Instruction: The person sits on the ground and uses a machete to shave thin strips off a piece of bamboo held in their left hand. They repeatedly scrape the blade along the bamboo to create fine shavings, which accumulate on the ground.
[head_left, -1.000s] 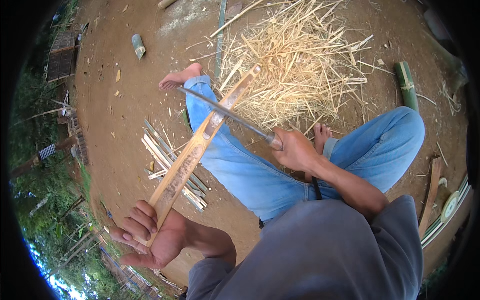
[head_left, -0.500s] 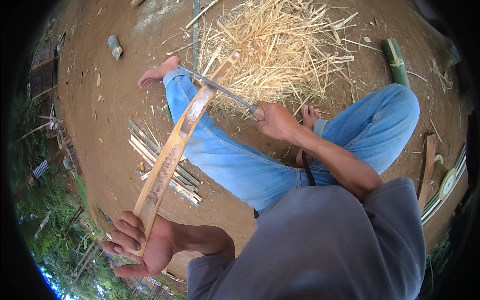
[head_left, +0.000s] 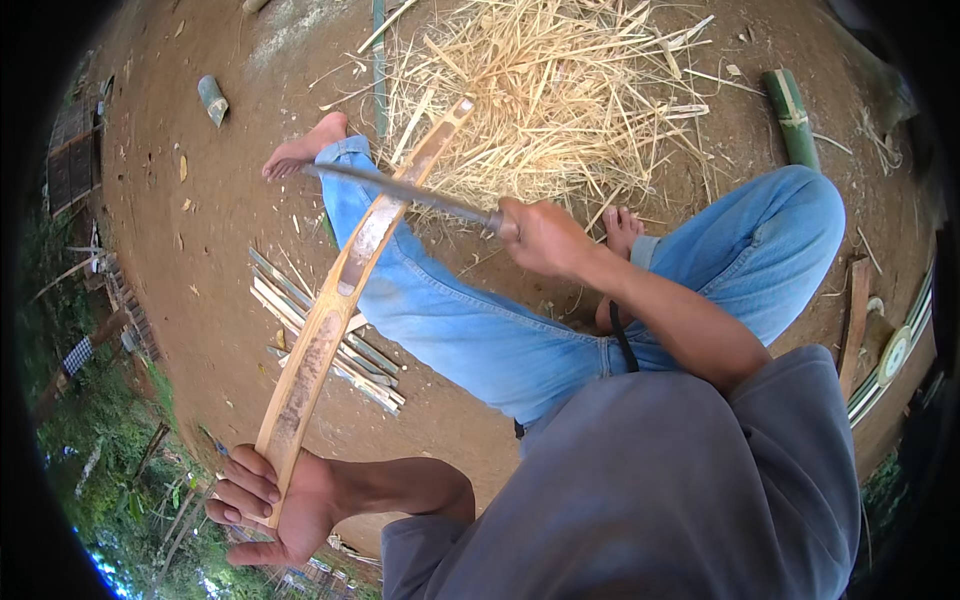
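My left hand (head_left: 304, 505) grips the near end of a long split bamboo strip (head_left: 315, 350); its fingers curl over one edge. The strip slants up and away across my left leg, its hollow inner face and node showing. In my right hand (head_left: 547, 236) is the handle of a long, narrow-bladed knife (head_left: 440, 200). The blade points left and lies across the upper part of the strip. Motion blurs it a little, and most of the handle is hidden in my fist.
Beyond my feet lies a heap of pale shavings (head_left: 545, 90). Thin split strips (head_left: 350, 365) are on the ground left of my leg. Green bamboo pieces lie at far left (head_left: 212, 99) and far right (head_left: 792, 120). A wooden piece (head_left: 856, 315) is at right.
The knife has swung flatter across the strip and moved a little nearer and left along it. The strip's near end has dropped slightly and the strip stands steeper.
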